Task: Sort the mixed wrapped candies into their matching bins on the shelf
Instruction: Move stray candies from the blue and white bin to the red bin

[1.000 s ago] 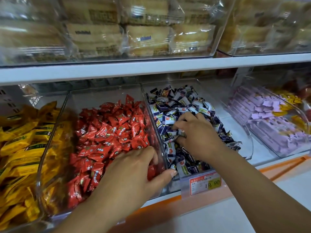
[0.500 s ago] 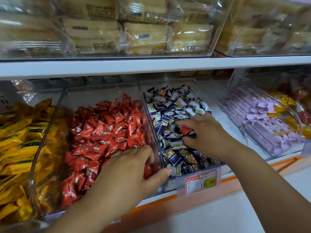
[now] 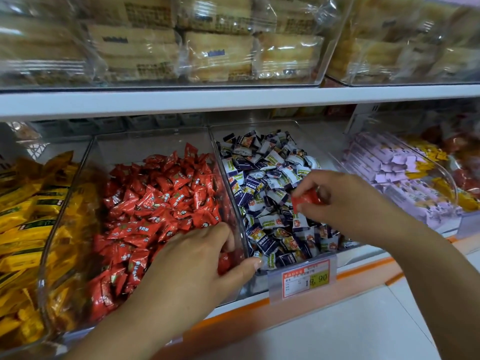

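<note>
One red candy [image 3: 305, 200] is pinched in my right hand [image 3: 345, 203], just above the blue-and-white bin [image 3: 306, 136] at centre right of the frame. My left hand [image 3: 197, 268], lower centre, grips the front right corner of the red bin [image 3: 145, 144], fingers inside, thumb outside its clear wall.

Stray red candy [image 3: 306, 199]: shiny wrapper, pinched in right hand [image 3: 345, 201], held just above blue-and-white candies [image 3: 270, 175]. These lie in loose heap filling clear blue bin [image 3: 259, 126]. Red candies [image 3: 161, 201] piled in clear red bin [image 3: 150, 141], directly left of blue bin, walls side by side. Left hand [image 3: 197, 268] grips front right corner of red bin, fingers inside, thumb outside.
</note>
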